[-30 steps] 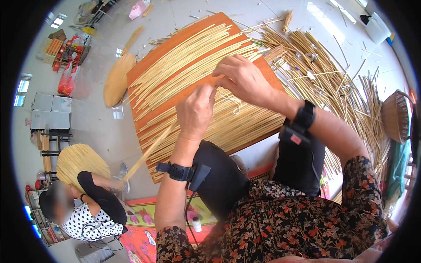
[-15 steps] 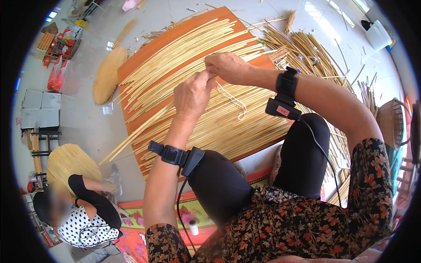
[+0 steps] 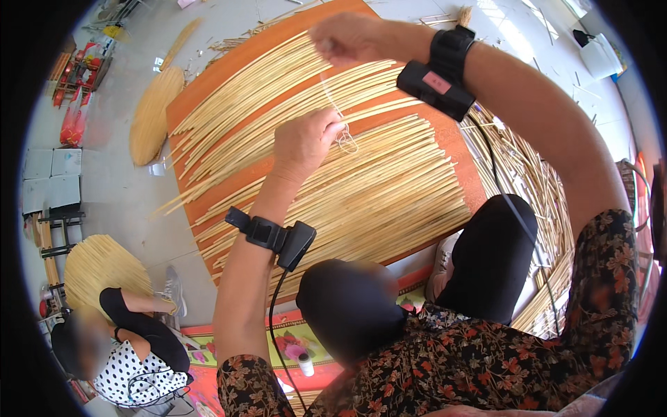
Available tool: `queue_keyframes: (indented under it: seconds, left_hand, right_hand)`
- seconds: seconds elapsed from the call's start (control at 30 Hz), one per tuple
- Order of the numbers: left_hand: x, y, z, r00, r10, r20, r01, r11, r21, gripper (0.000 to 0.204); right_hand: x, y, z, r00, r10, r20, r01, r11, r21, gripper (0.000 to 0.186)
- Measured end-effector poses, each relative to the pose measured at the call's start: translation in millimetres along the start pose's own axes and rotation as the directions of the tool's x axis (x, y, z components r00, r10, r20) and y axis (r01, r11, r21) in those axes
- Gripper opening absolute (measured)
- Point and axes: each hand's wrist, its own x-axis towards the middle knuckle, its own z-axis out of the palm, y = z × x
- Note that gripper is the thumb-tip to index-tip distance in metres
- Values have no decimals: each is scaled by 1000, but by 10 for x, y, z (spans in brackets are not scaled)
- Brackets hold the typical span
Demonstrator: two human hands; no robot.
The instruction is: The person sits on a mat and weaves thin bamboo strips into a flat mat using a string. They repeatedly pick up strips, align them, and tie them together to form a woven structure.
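Observation:
My left hand point(image 3: 303, 142) is closed over the middle of the board, its thumb and fingers pinched at a few pale thin stalks point(image 3: 382, 108) that run out to the right. A white string point(image 3: 329, 90) rises from those fingertips, and a loose loop of it hangs just beside them. My right hand point(image 3: 347, 38) is raised near the far edge, its fingers blurred but drawn together at the string's upper end. Rows of straw-coloured stalks point(image 3: 361, 187) lie across the orange-brown board point(image 3: 460, 142) under both hands.
More stalks point(image 3: 514, 149) heap on the floor at the right. An oval woven mat point(image 3: 154, 115) lies beyond the board's left side. Another person point(image 3: 132, 354) sits at lower left by a round stalk mat point(image 3: 104, 267). A small white bottle point(image 3: 306, 364) stands near my left knee.
My right hand has moved away from my left hand, up toward the far edge, drawing the string out between them. The left hand stays pinched; the held stalks lie lower-angled at the left.

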Motion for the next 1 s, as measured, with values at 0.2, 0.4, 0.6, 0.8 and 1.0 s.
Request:
queue_keyframes:
  seconds: [0.2,0.4,0.6,0.8,1.0]
  left_hand:
    - [127,-135,97,1000,-14,-6,13,997,-80,12]
    - [134,-249,74,995,84,-59,-89,991,-102,11]
    - [185,-267,122,989,102,-105,-119,979,-167,13]
    - [180,-277,115,994,72,-84,-86,982,-167,13]
    - [62,-304,292,999,47,-16,-49,983,-178,13]
  right_hand:
    - [458,-619,-1432,622,-439,-648,484,866,-122,14]
    - [91,167,-814,976,-210,51,212,889,-406,26]
    - [-220,524,-356,958,244,151,-79,731,-678,24]
    - [-178,696,-388,946,213,244,14,726,-688,14]
    - [8,865,-565,987,-152,46,118,506,-855,22]
